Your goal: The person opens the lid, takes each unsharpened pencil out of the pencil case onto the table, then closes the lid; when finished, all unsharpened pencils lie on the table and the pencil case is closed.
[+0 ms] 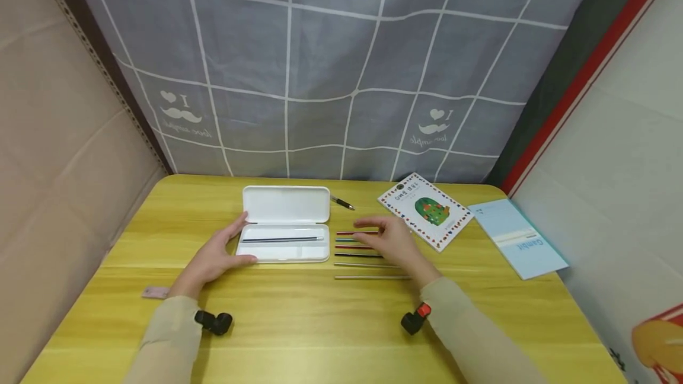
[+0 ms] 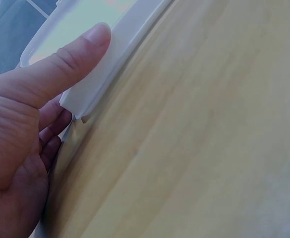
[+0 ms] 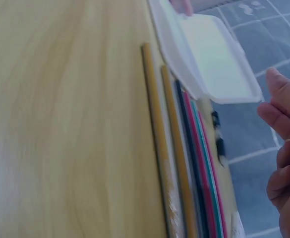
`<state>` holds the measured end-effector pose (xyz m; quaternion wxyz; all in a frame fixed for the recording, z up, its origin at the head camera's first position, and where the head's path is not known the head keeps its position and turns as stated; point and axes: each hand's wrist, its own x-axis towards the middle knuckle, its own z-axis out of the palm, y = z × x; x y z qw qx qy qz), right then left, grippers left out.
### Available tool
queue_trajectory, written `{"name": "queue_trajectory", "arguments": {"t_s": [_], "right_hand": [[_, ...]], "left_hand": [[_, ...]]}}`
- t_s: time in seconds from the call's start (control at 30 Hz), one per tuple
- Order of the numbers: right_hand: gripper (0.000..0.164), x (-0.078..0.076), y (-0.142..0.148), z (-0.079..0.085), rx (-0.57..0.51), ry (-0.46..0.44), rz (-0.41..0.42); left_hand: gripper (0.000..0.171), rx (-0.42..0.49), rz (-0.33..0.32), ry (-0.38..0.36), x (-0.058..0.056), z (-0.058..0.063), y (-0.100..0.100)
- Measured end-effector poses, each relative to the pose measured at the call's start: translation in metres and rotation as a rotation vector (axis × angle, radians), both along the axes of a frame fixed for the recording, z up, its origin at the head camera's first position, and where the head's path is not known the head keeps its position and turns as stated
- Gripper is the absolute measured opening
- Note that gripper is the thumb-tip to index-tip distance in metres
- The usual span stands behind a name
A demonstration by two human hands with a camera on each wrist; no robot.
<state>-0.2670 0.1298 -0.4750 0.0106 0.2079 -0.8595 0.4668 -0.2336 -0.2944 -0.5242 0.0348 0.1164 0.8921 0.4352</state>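
A white pencil case (image 1: 286,205) lies with its lid swung back, and a dark pencil (image 1: 280,240) rests inside its tray. My left hand (image 1: 213,258) grips the left end of the case. In the left wrist view, the thumb (image 2: 73,62) lies over the rim while the fingers stay low at the corner. Several pencils (image 1: 368,278) form parallel rows to the right of the case: gold, black, red and teal. Above the far rows hovers my right hand (image 1: 395,245), holding nothing. Its fingers (image 3: 276,116) are loosely bent, thumb and index tips near each other.
Behind the pencils lies a black pen (image 1: 342,202). A white booklet with a green picture (image 1: 421,218) and a light blue notebook (image 1: 517,239) are at the right. A small pinkish piece (image 1: 155,293) sits near my left wrist. A grey checked cloth (image 1: 320,64) hangs along the back.
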Motion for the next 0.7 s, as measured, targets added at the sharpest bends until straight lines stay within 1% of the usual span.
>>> {"name": "queue_trajectory", "arguments": {"t_s": [0.17,0.23,0.33,0.47,0.53,0.7], "right_hand": [[0.026,-0.006,-0.031,-0.009,0.052,-0.007,0.050],[0.026,-0.008,-0.041,-0.009,0.078,0.003,0.056],[0.026,-0.010,-0.054,-0.009,0.124,-0.012,0.063],[0.028,-0.014,-0.068,-0.010,0.213,-0.030,0.089],[0.027,-0.015,-0.075,-0.011,0.267,-0.019,0.095],[0.020,-0.020,-0.089,-0.013,0.386,0.000,0.082]], "left_hand": [[0.115,0.005,0.001,-0.003,-0.002,-0.001,0.001],[0.115,0.002,0.006,-0.002,-0.002,0.000,0.002],[0.115,-0.003,0.012,-0.001,-0.002,0.001,0.001],[0.116,-0.009,0.017,-0.011,-0.001,0.002,0.000],[0.116,-0.009,0.020,-0.016,0.000,0.001,0.000],[0.116,0.007,0.018,-0.021,-0.001,0.001,0.000]]}}
